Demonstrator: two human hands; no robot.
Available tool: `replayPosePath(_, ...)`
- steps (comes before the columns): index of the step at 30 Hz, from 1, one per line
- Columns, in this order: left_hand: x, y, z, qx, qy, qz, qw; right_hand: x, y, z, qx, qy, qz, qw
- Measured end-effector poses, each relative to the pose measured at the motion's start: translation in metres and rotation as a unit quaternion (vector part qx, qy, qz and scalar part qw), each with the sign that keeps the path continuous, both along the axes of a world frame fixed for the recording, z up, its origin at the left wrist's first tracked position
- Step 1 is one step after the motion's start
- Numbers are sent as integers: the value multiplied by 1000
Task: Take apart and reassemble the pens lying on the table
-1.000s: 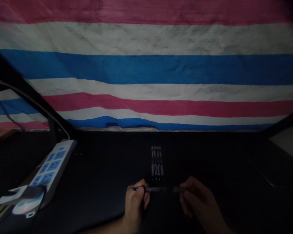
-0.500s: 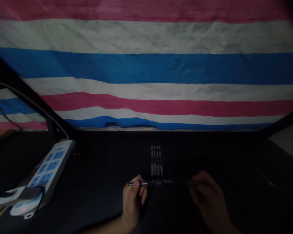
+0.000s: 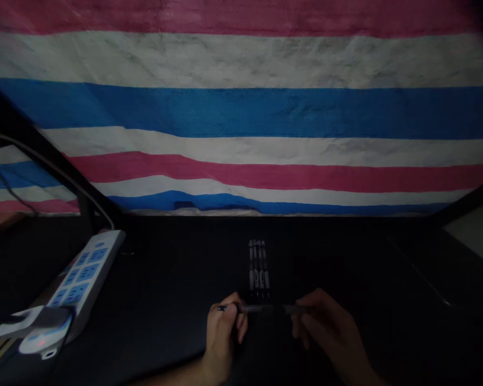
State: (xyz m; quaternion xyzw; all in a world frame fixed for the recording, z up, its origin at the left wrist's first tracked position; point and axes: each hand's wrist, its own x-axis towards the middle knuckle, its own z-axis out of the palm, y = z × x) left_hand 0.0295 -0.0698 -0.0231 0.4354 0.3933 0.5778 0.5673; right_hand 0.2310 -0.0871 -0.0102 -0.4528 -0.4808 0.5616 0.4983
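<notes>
A dark pen [image 3: 261, 309] lies level above the black table [image 3: 165, 300], held between both hands. My left hand [image 3: 224, 333] is closed, pinching the pen near its left tip. My right hand [image 3: 326, 332] is closed on the pen's right end, which looks like its cap, now pushed against the barrel. Just beyond the held pen, several similar pens [image 3: 258, 268] lie side by side in a neat row, pointing away from me.
A white power strip [image 3: 84, 271] with blue sockets lies at the left, with a small device [image 3: 40, 339] showing a red light in front of it. A red, white and blue striped sheet [image 3: 241, 107] hangs behind the table. Dark bars cross at far left.
Half a second ago my right hand had pulled to the right, leaving a gap from the pen barrel. It has moved back left and the two parts meet again.
</notes>
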Motion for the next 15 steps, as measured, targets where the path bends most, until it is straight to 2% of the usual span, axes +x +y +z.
replayPosePath(7,-1,-2,-2,26,7,-7,1000,-2,-5,-1,82,-172,-10,982)
replayPosePath(11,-1,-2,-1,11,12,-10,1000,0,-4,1,87,-230,6,969)
replayPosePath(15,0,-2,2,-6,20,-6,1000,2,-3,2,64,-267,66,959)
